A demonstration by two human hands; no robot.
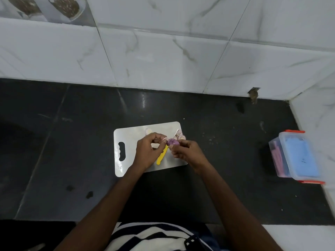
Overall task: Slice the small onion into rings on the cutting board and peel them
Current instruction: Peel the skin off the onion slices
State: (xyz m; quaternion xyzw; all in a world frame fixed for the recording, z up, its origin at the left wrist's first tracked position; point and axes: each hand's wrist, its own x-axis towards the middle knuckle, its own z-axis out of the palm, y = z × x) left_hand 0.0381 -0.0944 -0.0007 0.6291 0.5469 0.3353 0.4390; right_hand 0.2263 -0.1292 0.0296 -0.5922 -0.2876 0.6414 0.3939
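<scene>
A white cutting board (126, 136) with a handle slot lies on the dark counter. Just above it, my right hand (186, 151) pinches a small purple onion piece (172, 142). My left hand (147, 151) holds a thin strip of onion skin (164, 139) that runs to the piece. Under my hands a yellow-handled knife (161, 158) rests on the board, its blade mostly hidden. Cut onion rings (181, 137) lie at the board's far right edge, and a pale slice (148, 131) sits near the far middle.
A clear plastic box (297, 156) with a blue lid and orange clips stands on the counter at the right, by the wall corner. White marble-look tiles (163, 57) rise behind the dark counter (72, 142). Small scraps and stains dot the counter.
</scene>
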